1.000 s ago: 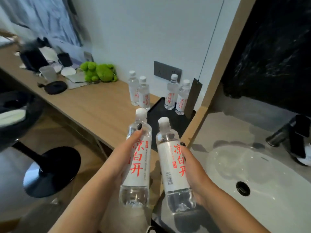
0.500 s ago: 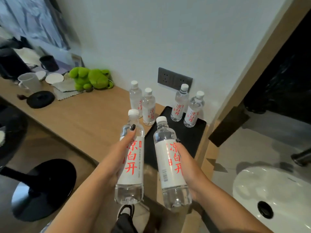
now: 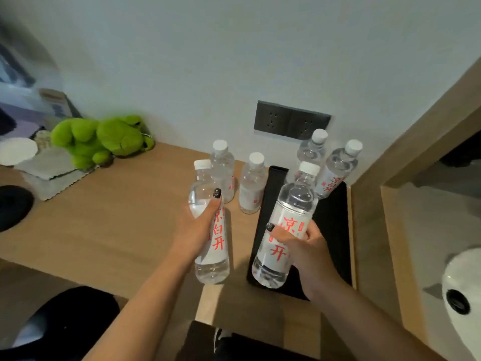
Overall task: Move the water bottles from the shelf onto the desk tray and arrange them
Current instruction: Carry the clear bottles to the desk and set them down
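- In the centre of the frame, our left hand (image 3: 200,230) wraps around 1 water bottle (image 3: 210,225), thumb with dark-painted nail pressed near its shoulder; the bottle tilts slightly and is held over the wooden desk (image 3: 104,230), just left of the black tray (image 3: 335,230).
- Right of centre, our right hand (image 3: 307,251) curls its fingers around a 2nd held bottle (image 3: 289,225), whose base sits low over the near end of the tray; whether it touches the tray we cannot tell.
- Both held bottles are clear with white caps and white labels printed in red characters.
- At upper centre, 2 bottles (image 3: 223,170) stand upright on the desk just left of the tray, close together.
- At the far end of the tray, against the wall, 2 more bottles (image 3: 338,170) stand upright side by side.
- Above them on the white wall is a dark double socket plate (image 3: 291,123).
- At upper left, a green plush toy (image 3: 101,139) lies on the desk beside a grey cloth (image 3: 52,168) and a white round lid-like object (image 3: 17,152).
- At lower right, part of a white sink (image 3: 460,290) with a dark drain shows beyond a wooden partition (image 3: 364,243).
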{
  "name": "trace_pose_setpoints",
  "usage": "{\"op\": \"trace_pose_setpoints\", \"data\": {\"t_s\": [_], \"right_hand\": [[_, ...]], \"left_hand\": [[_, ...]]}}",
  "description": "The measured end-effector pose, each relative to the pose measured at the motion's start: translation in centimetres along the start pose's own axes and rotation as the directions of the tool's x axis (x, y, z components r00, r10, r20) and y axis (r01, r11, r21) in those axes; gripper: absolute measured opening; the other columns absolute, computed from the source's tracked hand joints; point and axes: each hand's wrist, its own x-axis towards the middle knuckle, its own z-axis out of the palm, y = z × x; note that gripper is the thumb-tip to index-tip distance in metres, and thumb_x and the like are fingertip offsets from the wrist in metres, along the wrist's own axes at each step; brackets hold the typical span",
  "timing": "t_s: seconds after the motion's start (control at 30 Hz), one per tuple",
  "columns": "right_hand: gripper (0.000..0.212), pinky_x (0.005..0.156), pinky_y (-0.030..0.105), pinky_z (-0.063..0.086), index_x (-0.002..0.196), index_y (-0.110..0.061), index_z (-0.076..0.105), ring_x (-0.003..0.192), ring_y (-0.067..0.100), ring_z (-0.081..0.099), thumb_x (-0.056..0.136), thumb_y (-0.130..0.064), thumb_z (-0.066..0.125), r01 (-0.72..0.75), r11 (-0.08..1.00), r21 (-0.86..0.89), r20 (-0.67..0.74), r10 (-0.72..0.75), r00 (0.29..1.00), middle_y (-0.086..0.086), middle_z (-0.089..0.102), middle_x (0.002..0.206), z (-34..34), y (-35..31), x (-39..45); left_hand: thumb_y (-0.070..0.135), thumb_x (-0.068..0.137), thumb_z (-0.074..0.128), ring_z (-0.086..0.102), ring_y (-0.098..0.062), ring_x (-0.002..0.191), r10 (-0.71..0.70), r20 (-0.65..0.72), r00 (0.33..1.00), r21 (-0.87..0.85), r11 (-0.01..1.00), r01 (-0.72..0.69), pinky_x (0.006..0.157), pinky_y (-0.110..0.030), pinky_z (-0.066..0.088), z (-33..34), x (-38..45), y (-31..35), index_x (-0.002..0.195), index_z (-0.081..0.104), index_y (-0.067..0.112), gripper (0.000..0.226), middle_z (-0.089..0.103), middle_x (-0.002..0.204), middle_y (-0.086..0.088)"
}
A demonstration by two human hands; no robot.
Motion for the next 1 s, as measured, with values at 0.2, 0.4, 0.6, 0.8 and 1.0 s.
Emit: {"op": "trace_pose_setpoints", "data": {"t_s": [0.2,0.4,0.6,0.8,1.0], "right_hand": [[0.056,0.076,0.024,0.051,0.100,-0.037,0.054,0.090,0.002,0.064,0.063,-0.009,0.085,0.171,0.969,-0.177,-0.066,-0.185,0.981,-0.012,0.067,0.099,4.1,0.5,2.9],[0.071,0.093,0.032,0.052,0.122,-0.026,0.051,0.105,0.005,0.062,0.062,-0.012,0.086,0.280,0.924,-0.261,-0.017,-0.294,0.956,-0.012,0.065,0.111,6.9,2.8,5.3],[0.071,0.091,0.039,0.053,0.120,-0.026,0.051,0.106,0.012,0.062,0.059,-0.015,0.087,0.295,0.901,-0.317,-0.027,-0.320,0.947,-0.009,0.065,0.111,7.8,4.2,6.8],[0.067,0.090,0.031,0.052,0.117,-0.031,0.051,0.105,0.009,0.062,0.062,-0.019,0.087,0.313,0.879,-0.361,-0.019,-0.342,0.939,-0.013,0.064,0.109,8.1,5.0,7.5],[0.067,0.088,0.026,0.052,0.121,-0.028,0.052,0.106,0.007,0.061,0.064,-0.023,0.085,0.293,0.863,-0.412,0.036,-0.306,0.951,-0.012,0.064,0.111,7.6,5.0,7.6]], "left_hand": [[0.046,0.081,0.070,0.066,0.001,0.089,0.223,-0.062,0.973,0.087,0.972,-0.218,0.071,-0.021,0.050,-1.3,3.7,-0.5,0.117,0.057,0.026,0.044,0.068,0.100,0.012],[0.060,0.068,0.073,0.065,-0.002,0.099,0.242,0.048,0.969,0.161,0.956,-0.246,0.081,-0.030,0.054,-1.7,6.4,-2.5,0.124,0.051,0.025,0.069,0.067,0.110,0.011],[0.065,0.065,0.068,0.057,-0.010,0.106,0.243,0.157,0.957,0.236,0.932,-0.275,0.084,-0.024,0.048,-1.1,7.6,-4.4,0.121,0.047,0.029,0.069,0.055,0.119,0.004],[0.034,0.078,0.075,0.057,-0.012,0.102,0.327,0.148,0.933,0.283,0.890,-0.357,0.072,-0.006,0.039,-2.0,8.6,-5.7,0.126,0.049,0.015,0.058,0.052,0.119,0.001],[0.040,0.075,0.075,0.060,-0.014,0.102,0.331,0.196,0.923,0.223,0.901,-0.371,0.077,-0.015,0.045,-2.2,8.9,-5.5,0.125,0.043,0.018,0.063,0.055,0.114,0.004]]}}
